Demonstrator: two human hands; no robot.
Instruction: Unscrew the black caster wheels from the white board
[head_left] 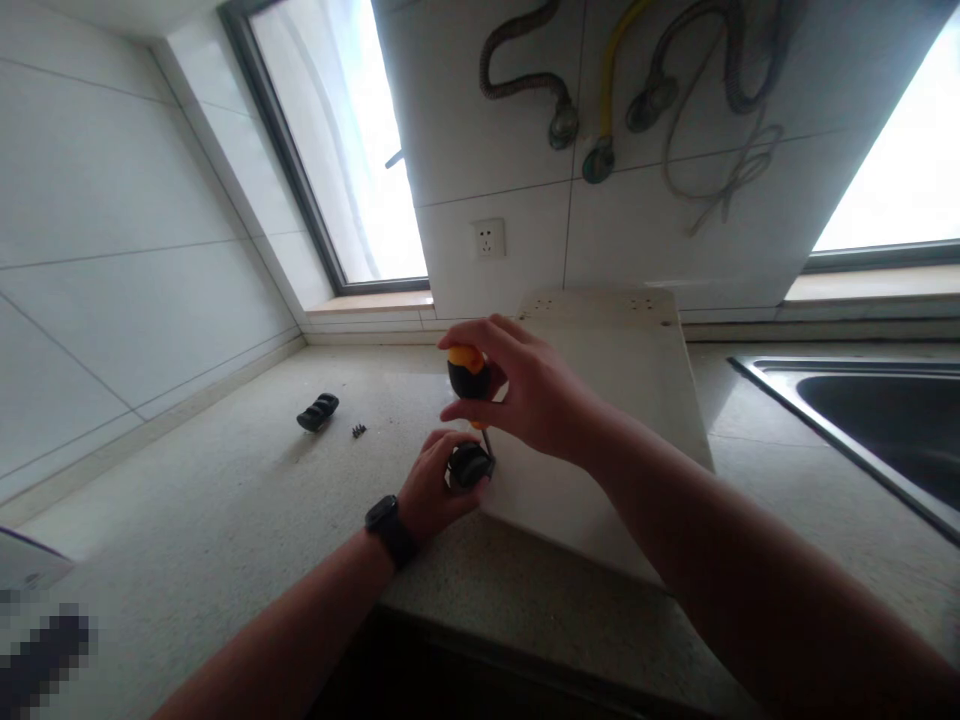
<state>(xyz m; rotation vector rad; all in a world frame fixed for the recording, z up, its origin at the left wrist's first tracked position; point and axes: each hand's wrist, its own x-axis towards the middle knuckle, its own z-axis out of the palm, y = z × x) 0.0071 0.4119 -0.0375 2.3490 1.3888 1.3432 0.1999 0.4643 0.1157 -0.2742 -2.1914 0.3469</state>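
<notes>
My right hand [510, 385] grips a screwdriver [468, 374] by its orange and black handle. The shaft points down to the near left corner of a white panel [555, 515] lying on the counter. At that corner my left hand [441, 480] holds a black plastic piece [469, 466] against the panel's edge, fingers closed around it. The screwdriver's tip meets this spot, but I cannot make out the screw under it. A similar black piece [318, 412] lies on the counter to the left, beside a few small dark screws [359, 431].
The stone counter [247, 530] runs along a tiled wall. To the right is a metal sink [832, 425]. A wall socket [489, 238] sits behind, with hoses [525, 88] and a yellow pipe [611, 80] above. The counter's front edge is just below my hands.
</notes>
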